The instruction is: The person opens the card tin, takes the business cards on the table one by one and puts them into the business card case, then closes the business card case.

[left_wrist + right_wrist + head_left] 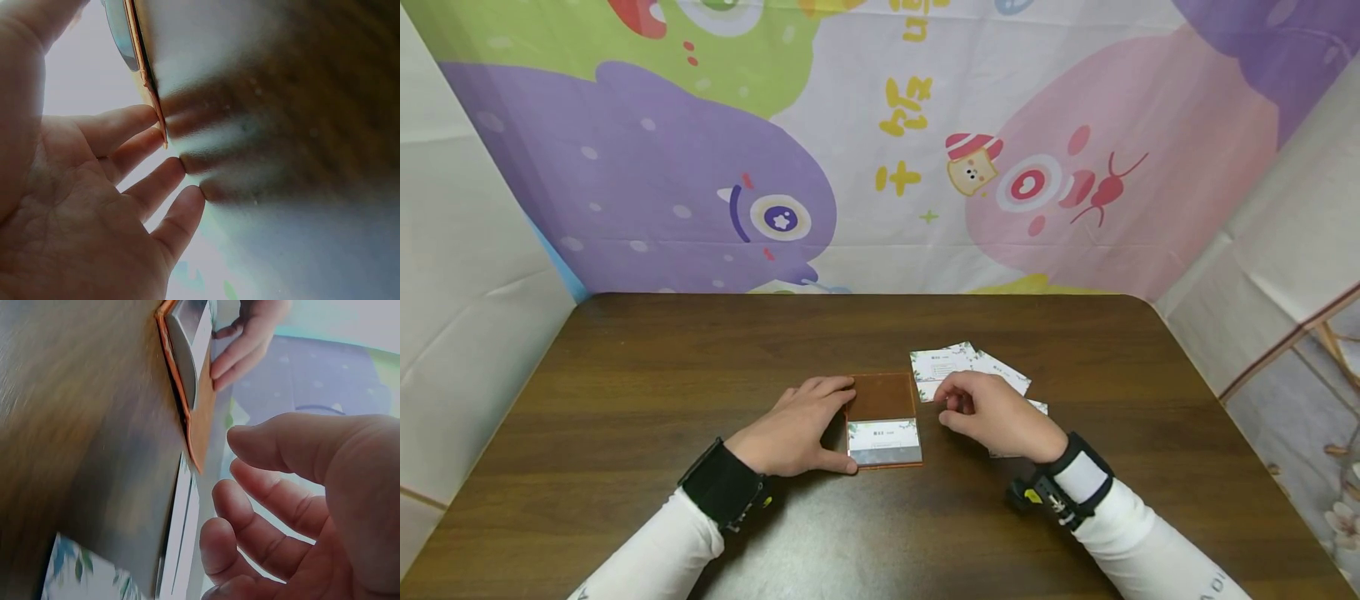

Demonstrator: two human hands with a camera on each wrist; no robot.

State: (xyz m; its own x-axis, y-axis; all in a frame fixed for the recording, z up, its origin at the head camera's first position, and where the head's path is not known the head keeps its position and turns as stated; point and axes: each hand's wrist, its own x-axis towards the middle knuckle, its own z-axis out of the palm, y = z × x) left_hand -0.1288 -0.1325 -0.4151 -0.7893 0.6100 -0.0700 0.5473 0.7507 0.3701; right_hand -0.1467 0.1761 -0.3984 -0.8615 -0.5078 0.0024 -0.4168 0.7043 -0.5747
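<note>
A brown leather card holder (882, 397) lies unfolded flat on the dark table, and a white business card (884, 435) with green leaf print sits in its lower half. My left hand (801, 427) rests against the holder's left side, index finger near the top corner and thumb by the bottom one. In the left wrist view its fingertips (150, 115) meet the holder's edge and the tabletop. To the right, my right hand (996, 410) hovers beside the holder with fingers loosely bent and nothing between them. Behind and under it lie loose business cards (942, 364), partly hidden by the hand.
The wooden table (700, 342) ends at a cartoon-printed cloth (880, 250) at the back. White cloth panels (482, 250) flank it. Both wrists wear black straps (718, 485) with small cameras.
</note>
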